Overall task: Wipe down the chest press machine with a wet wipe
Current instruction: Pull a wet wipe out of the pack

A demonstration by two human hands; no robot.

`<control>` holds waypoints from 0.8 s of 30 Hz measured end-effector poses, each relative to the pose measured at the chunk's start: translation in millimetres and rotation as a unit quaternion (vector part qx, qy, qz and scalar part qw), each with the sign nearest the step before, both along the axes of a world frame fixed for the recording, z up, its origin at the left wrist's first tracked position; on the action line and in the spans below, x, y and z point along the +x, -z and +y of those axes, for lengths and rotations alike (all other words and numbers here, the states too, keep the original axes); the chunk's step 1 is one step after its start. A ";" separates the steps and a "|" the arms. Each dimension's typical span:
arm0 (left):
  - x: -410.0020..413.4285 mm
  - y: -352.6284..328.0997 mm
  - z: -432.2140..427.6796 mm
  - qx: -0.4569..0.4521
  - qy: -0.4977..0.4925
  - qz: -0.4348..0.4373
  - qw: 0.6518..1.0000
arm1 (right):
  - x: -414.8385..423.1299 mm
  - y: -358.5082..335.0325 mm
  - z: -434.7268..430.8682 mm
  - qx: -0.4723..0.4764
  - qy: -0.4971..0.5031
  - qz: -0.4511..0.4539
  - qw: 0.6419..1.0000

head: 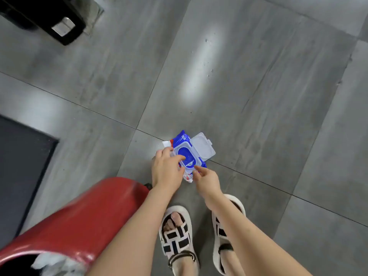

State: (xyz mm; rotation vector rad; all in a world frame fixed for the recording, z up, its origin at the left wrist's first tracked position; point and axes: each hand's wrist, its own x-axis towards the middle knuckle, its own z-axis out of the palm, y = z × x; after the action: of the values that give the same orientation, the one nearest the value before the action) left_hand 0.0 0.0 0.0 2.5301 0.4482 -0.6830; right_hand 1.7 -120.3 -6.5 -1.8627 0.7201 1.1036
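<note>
As one wipe pack (184, 154) pointed lengthwise away from two hands, left hand (166, 170) gripped it, right hand (207, 180) touched, hold unclear.

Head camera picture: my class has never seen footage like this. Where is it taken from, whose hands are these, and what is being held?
The camera sits on a person's head and looks down, so you see their own arms and sandals above a grey tiled floor. The left hand grips a blue wet wipe pack, whose clear lid is flipped open. The right hand reaches its forefinger to the pack's near edge; whether it grips is unclear. No wipe is pulled out yet. At lower left is a red object, at left a dark mat, and at top left a blurred black thing.
</note>
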 end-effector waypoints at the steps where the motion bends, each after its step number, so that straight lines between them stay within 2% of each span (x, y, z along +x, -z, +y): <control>1: 0.6 9.9 -1.2 0.009 0.016 0.001 1.000 | -0.7 8.7 2.0 0.004 0.022 0.009 1.000; 6: -8.0 42.3 -6.6 0.028 0.054 -0.001 0.998 | -5.5 33.8 19.0 0.016 0.194 0.043 0.980; 10: -10.8 54.0 -4.4 0.031 0.032 -0.011 0.999 | 0.1 38.2 36.6 0.007 0.400 0.099 0.911; 12: -11.0 57.5 -1.6 0.025 0.033 -0.029 0.999 | 5.6 39.0 41.2 0.006 0.442 0.134 0.887; 16: -7.6 59.9 4.8 0.033 0.054 -0.058 0.996 | 17.6 41.2 38.2 0.000 0.471 0.178 0.864; 20: -2.7 63.2 2.2 0.046 0.057 -0.072 0.995 | 16.7 37.2 26.4 0.001 0.375 0.140 0.917; 24: 2.7 70.2 -0.9 0.034 0.043 -0.099 0.994 | 10.4 31.7 16.8 0.022 0.327 0.083 0.941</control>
State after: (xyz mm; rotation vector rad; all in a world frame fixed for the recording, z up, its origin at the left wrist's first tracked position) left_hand 2.7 -0.9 -70.2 2.6604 0.3000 -0.4461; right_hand 12.0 -103.5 -38.3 -1.3351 1.2846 0.8240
